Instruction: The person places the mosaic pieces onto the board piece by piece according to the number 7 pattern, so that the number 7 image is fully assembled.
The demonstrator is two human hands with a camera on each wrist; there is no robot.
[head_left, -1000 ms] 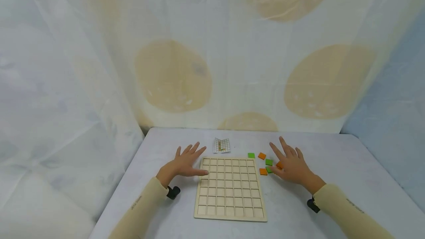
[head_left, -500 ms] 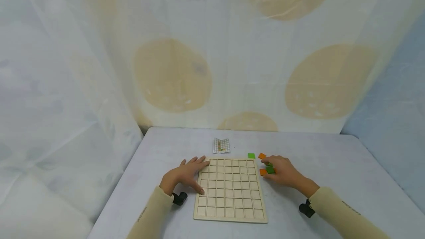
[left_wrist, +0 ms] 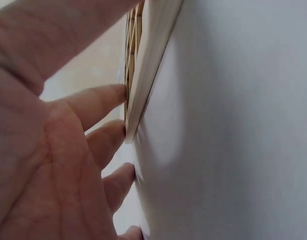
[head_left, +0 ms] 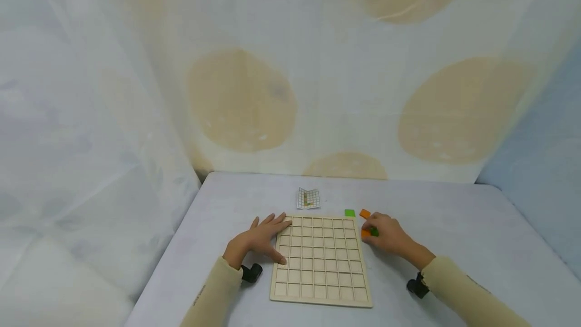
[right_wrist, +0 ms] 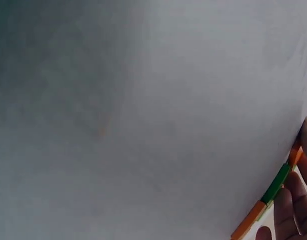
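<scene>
From the head view, the left hand (head_left: 258, 242) lies flat with fingers spread on the left edge of the wooden grid board (head_left: 321, 261), while the right hand (head_left: 388, 236) curls over the orange and green tiles (head_left: 368, 232) just right of the board. The left wrist view shows straight fingers (left_wrist: 101, 102) touching the board's rim (left_wrist: 148, 70). The right wrist view shows fingertips (right_wrist: 293, 200) pinching the tiles (right_wrist: 276, 187) against the white table (right_wrist: 143, 125).
</scene>
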